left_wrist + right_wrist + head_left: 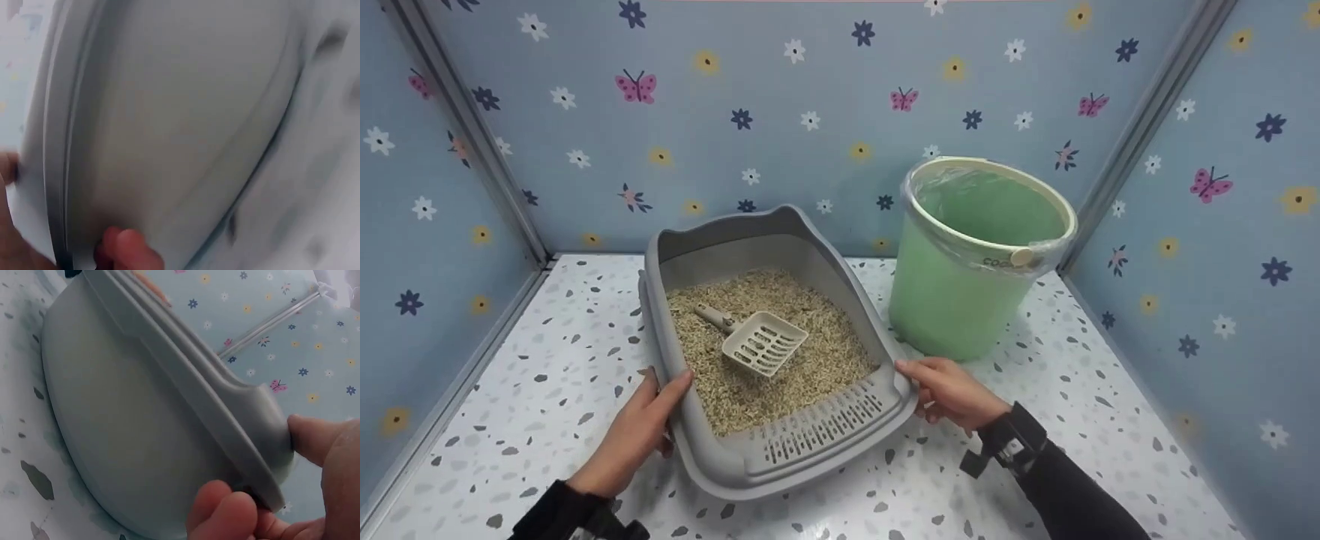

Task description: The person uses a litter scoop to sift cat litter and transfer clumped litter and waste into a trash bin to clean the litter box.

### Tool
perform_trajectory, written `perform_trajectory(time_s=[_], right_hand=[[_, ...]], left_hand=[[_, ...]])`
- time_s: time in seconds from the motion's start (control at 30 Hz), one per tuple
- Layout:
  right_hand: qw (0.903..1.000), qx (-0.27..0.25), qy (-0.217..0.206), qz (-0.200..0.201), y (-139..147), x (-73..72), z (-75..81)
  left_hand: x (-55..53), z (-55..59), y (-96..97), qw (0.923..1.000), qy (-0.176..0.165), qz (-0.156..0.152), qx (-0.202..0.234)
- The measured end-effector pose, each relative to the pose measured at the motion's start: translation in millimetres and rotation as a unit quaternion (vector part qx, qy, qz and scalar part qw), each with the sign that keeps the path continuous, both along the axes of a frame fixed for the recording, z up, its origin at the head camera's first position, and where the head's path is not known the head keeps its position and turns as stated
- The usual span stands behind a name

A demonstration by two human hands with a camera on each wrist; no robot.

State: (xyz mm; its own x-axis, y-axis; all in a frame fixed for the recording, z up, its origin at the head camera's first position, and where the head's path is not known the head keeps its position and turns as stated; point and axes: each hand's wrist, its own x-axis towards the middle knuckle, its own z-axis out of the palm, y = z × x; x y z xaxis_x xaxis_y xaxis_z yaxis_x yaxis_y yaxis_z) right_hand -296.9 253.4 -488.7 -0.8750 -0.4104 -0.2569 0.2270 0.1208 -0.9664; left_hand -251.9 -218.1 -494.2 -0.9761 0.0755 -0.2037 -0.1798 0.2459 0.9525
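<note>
A grey cat litter box (709,461) stands at an angle between both hands, its low slotted front edge towards me. Tan granular litter (829,341) covers its floor, and a beige slotted litter scoop (763,335) lies on top with its handle pointing back left. My left hand (634,431) grips the left rim, thumb over the top; in the left wrist view its fingertips (132,250) are at the outer wall. At the right front corner my right hand (956,394) pinches the rim, the thumb (315,439) above and curled fingers (225,517) below.
A light green bin (945,307) with a clear plastic liner stands behind the box's right side. Blue panels (810,90) printed with flowers and butterflies enclose the back and sides. Underneath is a white speckled surface (555,360).
</note>
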Motion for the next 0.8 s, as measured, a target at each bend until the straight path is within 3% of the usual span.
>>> perform_trajectory(time_s=[0.1, 0.27, 0.47, 0.8], right_hand=[[0.9999, -0.012, -0.003, 0.01, 0.5, -1.8, -1.6], [0.9995, -0.023, -0.021, 0.008, 0.4, 8.6, -5.3], [0.9992, -0.032, -0.02, 0.008, -4.8, 26.9, -6.4], [0.999, -0.041, -0.009, -0.017, -11.2, 43.4, -8.2]], left_hand=[[-2.2, 1.5, 4.0, 0.9997, 0.01, 0.003, 0.024], [-20.9, 0.3, 0.3, 0.9986, 0.011, -0.019, 0.049], [-42.5, -3.8, 0.3, 0.996, 0.037, -0.038, 0.072], [-57.4, -10.1, 6.6, 0.9925, 0.057, -0.047, 0.098]])
